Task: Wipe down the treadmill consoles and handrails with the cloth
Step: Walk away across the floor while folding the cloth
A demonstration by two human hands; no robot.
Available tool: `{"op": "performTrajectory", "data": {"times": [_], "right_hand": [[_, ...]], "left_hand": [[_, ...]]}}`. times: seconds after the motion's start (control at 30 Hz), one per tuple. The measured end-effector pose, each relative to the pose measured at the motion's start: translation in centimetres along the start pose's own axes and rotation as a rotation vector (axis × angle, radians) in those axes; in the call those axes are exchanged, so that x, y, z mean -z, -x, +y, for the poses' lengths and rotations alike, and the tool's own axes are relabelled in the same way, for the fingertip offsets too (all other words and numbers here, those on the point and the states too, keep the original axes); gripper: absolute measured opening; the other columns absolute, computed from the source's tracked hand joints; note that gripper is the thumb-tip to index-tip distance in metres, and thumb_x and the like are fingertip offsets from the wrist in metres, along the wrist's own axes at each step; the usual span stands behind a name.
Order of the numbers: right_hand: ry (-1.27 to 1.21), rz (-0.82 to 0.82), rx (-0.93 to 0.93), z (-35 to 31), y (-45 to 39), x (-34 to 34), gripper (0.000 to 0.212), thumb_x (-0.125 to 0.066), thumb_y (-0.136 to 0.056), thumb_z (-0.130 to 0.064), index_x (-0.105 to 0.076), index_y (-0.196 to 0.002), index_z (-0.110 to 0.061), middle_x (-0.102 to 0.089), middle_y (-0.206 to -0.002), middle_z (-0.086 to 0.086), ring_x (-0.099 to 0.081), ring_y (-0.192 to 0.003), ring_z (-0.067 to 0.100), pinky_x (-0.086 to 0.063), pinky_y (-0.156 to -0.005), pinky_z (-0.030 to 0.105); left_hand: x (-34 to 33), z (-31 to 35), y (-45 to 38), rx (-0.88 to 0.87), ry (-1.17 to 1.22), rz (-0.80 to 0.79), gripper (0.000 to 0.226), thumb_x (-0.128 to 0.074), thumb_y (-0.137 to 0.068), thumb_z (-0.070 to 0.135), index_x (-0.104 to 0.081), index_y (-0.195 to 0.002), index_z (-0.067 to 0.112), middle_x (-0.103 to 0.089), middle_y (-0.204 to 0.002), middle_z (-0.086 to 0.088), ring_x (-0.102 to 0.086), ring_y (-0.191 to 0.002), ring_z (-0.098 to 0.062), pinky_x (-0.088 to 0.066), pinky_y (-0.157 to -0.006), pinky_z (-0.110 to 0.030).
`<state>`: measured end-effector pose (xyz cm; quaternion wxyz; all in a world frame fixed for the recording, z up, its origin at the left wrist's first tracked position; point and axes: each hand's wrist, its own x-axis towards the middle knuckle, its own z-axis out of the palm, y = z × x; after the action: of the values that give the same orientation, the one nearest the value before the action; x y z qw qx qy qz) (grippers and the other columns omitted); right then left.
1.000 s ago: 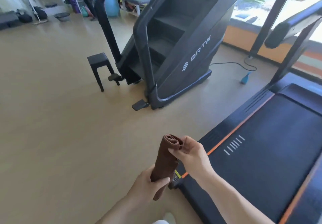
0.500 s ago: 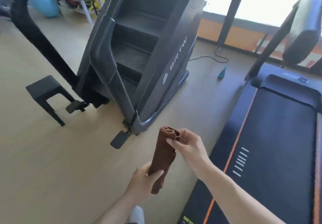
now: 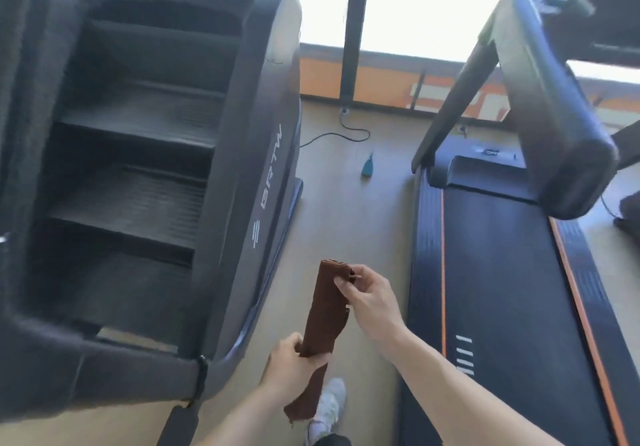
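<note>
A brown cloth (image 3: 323, 317), rolled into a long upright bundle, is held between both hands low in the middle of the view. My left hand (image 3: 289, 364) grips its lower part. My right hand (image 3: 369, 298) pinches its upper edge. On the right lies a black treadmill (image 3: 502, 289) with orange stripes along its belt. Its thick dark handrail (image 3: 540, 113) slopes down toward me, well above and right of my hands. The console is mostly out of view at the top right.
A big dark stair-climber machine (image 3: 145, 154) fills the left side, close to my left arm. Between it and the treadmill runs a strip of tan floor with a black cable (image 3: 341, 133) and a small teal object (image 3: 367, 166). My white shoe (image 3: 329, 405) shows below the cloth.
The view has swung right and moved forward: the stair-climber now looms at the left and the treadmill handrail is nearer. Both hands keep the same hold on the cloth.
</note>
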<state>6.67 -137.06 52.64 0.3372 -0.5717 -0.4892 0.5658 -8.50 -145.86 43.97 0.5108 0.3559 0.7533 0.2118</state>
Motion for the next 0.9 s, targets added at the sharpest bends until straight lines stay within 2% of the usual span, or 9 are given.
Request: {"op": "performTrajectory", "data": {"times": [0.1,0.17,0.33,0.4,0.5,0.63,0.7,0.77,0.9], "right_hand": [[0.045,0.077,-0.01,-1.7,-8.7,1.4,0.013,-0.067,-0.099,-0.02,-0.071,-0.093,-0.031,-0.079,-0.091,-0.002,-0.075,-0.091,0.022,-0.06,-0.087,0.049],[0.032,0.118,-0.016,-3.2,-14.3,2.4,0.013,-0.065,-0.101,-0.022,-0.07,-0.094,-0.032,-0.079,-0.092,-0.003,-0.075,-0.092,0.019,-0.06,-0.088,0.049],[0.069,0.181,-0.039,-7.5,-27.6,3.4,0.011,-0.061,-0.103,-0.026,-0.067,-0.098,-0.034,-0.076,-0.096,-0.007,-0.073,-0.093,0.015,-0.06,-0.089,0.041],[0.069,0.181,-0.034,-9.1,-33.0,3.9,0.009,-0.063,-0.102,-0.022,-0.068,-0.098,-0.029,-0.076,-0.096,-0.003,-0.073,-0.092,0.019,-0.059,-0.086,0.038],[0.017,0.229,-0.044,-11.1,-41.7,5.5,0.009,-0.063,-0.102,-0.018,-0.069,-0.096,-0.023,-0.076,-0.096,0.005,-0.072,-0.089,0.021,-0.059,-0.083,0.038],[-0.161,0.343,-0.156,-12.5,-54.0,8.8,0.009,-0.061,-0.104,-0.021,-0.069,-0.1,-0.016,-0.075,-0.108,0.009,-0.072,-0.098,0.024,-0.061,-0.086,0.039],[-0.246,0.428,-0.218,-13.1,-59.8,10.9,0.008,-0.061,-0.104,-0.02,-0.068,-0.1,-0.016,-0.074,-0.112,0.009,-0.071,-0.1,0.025,-0.062,-0.083,0.04],[-0.32,0.508,-0.269,-14.0,-64.9,13.0,0.012,-0.06,-0.104,-0.017,-0.066,-0.112,-0.01,-0.072,-0.117,0.011,-0.071,-0.098,0.025,-0.061,-0.076,0.037],[-0.35,0.552,-0.301,-16.2,-73.5,16.4,0.025,-0.056,-0.106,-0.016,-0.061,-0.129,-0.008,-0.069,-0.118,0.009,-0.072,-0.1,0.026,-0.059,-0.073,0.032]], "left_hand": [[0.0,6.4,-6.0,0.029,0.016,-0.027,0.034,-0.083,-0.075,0.035,-0.055,-0.075,0.016,-0.068,-0.064,0.004,-0.063,-0.056,-0.013,-0.045,-0.049,-0.026],[0.0,10.0,-10.0,0.047,0.084,-0.078,0.028,-0.081,-0.081,0.029,-0.057,-0.082,0.013,-0.072,-0.069,-0.001,-0.066,-0.055,-0.014,-0.049,-0.047,-0.028],[1.1,17.7,-20.4,0.049,0.114,-0.215,0.016,-0.075,-0.089,0.026,-0.072,-0.103,0.021,-0.08,-0.094,0.005,-0.075,-0.088,-0.015,-0.06,-0.085,-0.034],[1.3,20.7,-24.9,0.053,0.13,-0.248,0.015,-0.072,-0.091,0.016,-0.073,-0.106,0.018,-0.08,-0.097,0.002,-0.075,-0.089,-0.016,-0.061,-0.085,-0.033],[1.9,26.0,-32.8,0.047,0.143,-0.259,0.016,-0.074,-0.09,0.014,-0.076,-0.106,0.01,-0.08,-0.096,-0.005,-0.076,-0.09,-0.022,-0.06,-0.089,-0.042],[4.8,34.7,-42.6,0.026,0.082,-0.233,0.028,-0.08,-0.084,0.041,-0.078,-0.089,0.013,-0.079,-0.077,0.001,-0.075,-0.068,-0.013,-0.056,-0.059,-0.021],[6.7,39.2,-47.4,0.017,0.012,-0.272,0.041,-0.078,-0.082,0.052,-0.077,-0.095,0.013,-0.079,-0.083,-0.001,-0.074,-0.07,-0.014,-0.052,-0.055,-0.021],[8.5,43.4,-52.1,-0.014,-0.12,-0.315,0.044,-0.077,-0.081,0.055,-0.071,-0.098,0.015,-0.076,-0.086,0.001,-0.071,-0.069,-0.012,-0.049,-0.05,-0.018],[10.7,50.5,-61.2,-0.061,-0.281,-0.336,0.033,-0.08,-0.082,0.043,-0.063,-0.093,0.017,-0.073,-0.088,0.001,-0.069,-0.072,-0.009,-0.047,-0.055,-0.018]]}}
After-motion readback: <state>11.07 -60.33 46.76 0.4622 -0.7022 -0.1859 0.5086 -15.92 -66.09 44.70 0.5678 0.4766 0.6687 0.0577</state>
